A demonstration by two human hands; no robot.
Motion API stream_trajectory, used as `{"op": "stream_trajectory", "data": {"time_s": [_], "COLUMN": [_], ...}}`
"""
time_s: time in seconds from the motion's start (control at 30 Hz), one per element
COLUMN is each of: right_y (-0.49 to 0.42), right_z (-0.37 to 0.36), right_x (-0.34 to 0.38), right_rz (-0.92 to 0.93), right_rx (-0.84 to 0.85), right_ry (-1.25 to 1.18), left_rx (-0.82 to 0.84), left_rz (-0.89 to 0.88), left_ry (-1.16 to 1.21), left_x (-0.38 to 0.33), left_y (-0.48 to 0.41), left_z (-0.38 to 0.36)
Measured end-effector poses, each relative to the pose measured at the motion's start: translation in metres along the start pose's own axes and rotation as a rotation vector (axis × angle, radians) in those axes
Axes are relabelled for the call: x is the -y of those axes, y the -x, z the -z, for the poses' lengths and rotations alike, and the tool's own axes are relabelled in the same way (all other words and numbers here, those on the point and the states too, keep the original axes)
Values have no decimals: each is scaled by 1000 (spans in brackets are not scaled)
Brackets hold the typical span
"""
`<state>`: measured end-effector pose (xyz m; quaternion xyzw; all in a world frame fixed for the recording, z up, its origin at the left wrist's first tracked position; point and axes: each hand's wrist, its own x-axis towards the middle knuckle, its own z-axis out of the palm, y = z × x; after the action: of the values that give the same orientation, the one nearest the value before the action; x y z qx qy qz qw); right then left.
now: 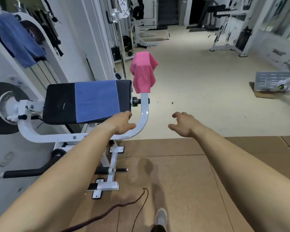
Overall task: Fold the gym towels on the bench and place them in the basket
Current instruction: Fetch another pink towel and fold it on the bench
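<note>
Three towels: one blue towel point(97, 101) on the counter point(60, 104), one pink towel point(143, 72) just past the counter's right end, and one hung blue towel point(17, 39) above and left of it. Two hands: left hand point(122, 124) and right hand point(182, 124). One shoe point(161, 218), one cord point(107, 213).

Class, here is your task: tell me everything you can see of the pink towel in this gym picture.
The pink towel is a plain, soft-looking cloth, unfolded and draped like a hood over the top of the bench's white upright tube. It hangs in loose folds, its lower edge ending just above the black knob. What it covers is hidden. The left hand and right hand are apart from it, nearer the camera.
</note>
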<state>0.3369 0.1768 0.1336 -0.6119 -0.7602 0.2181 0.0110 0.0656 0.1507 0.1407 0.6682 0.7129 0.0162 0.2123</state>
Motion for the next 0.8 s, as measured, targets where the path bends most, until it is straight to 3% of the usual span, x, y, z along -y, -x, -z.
{"op": "stream_trajectory", "data": {"time_s": [0.27,0.43,0.57,0.8], "right_y": [-156,-254,-320,-447], "right_z": [58,88,106,129], "right_x": [-59,-74,-79,-70], "right_rz": [23,107,188,282], "right_rx": [11,14,-2,2], "right_ry": [53,29,-3,-136], "left_rx": [-97,-168,-240,-666], "left_rz": [-48,114,219,367], "left_ry": [119,477,615,597], "left_x": [-44,-66,-80,-79], "left_y": [-162,-258,-315,-384], "left_z": [18,25,30,75]}}
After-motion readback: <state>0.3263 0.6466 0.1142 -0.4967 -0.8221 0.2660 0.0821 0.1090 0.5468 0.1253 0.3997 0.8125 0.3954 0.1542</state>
